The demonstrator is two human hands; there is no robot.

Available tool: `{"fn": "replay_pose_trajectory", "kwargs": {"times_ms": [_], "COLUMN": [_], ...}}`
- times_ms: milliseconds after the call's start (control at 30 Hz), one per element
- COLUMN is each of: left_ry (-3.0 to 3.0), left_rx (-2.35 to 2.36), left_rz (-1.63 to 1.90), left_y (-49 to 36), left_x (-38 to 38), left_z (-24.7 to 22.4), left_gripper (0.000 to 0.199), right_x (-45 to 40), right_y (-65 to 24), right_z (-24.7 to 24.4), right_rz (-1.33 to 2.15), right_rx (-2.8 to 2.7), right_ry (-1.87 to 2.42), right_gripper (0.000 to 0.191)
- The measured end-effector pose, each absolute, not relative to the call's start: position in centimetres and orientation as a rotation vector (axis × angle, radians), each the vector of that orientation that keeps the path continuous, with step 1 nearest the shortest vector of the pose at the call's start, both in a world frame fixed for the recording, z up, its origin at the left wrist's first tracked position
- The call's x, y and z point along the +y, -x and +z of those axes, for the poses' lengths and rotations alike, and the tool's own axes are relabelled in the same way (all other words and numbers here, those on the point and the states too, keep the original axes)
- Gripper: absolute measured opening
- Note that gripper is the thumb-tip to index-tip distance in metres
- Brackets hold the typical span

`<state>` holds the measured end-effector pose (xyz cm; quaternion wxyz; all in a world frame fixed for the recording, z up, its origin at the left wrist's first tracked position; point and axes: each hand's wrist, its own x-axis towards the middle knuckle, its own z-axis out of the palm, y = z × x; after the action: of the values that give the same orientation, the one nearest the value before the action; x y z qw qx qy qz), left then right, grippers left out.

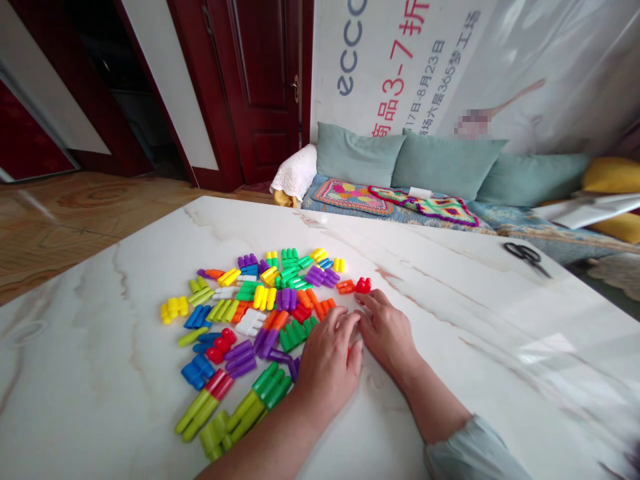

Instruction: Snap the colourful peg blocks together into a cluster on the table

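Red block (364,285) just beyond right hand (387,330); left hand (327,363) alongside; both half-curled, can't tell grip.

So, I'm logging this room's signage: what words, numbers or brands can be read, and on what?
"ecco", wall banner, last letter cut off
"商品3-7折", banner, in red
"17日-8月23日", banner, start hidden at the cushions
"场六层365梦工场", banner, character before it unclear
Blocks: none readable
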<state>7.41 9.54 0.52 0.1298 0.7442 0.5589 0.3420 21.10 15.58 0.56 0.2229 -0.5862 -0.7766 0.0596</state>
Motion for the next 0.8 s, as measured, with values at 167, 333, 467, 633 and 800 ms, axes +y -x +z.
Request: {"fn": "replay_pose_trajectory", "kwargs": {"times_ms": [167,333,467,633,800], "left_ry": [-2.136,-2.112,-2.174,-2.354,-2.418], "left_rx": [1.595,1.542,1.766,1.93,1.885], "left_rz": [1.056,1.185,1.07,0.659,0.606], "left_y": [-7.6,-6.7,-3.7,0.0,0.3], "left_x": [9.5,9.0,9.7,11.3,11.4], "left_z": [0.7,3.9,6.3,5.5,4.5], "left_gripper": [0.034,0.024,0.02,0.035,0.05], "right_x": [15.4,15.3,15.4,15.4,15.6], "right_y": [-21.1,-21.3,-21.5,-21.7,-21.7], "right_z": [0.6,0.4,0.1,0.0,-0.1], "right_rz": [0.166,0.191,0.184,0.223,0.25], "right_rx": [-2.161,-2.174,-2.152,-2.118,-2.107], "right_ry": [1.599,1.538,1.482,1.442,1.446], "right_gripper": [0.035,0.026,0.023,0.021,0.021]}}
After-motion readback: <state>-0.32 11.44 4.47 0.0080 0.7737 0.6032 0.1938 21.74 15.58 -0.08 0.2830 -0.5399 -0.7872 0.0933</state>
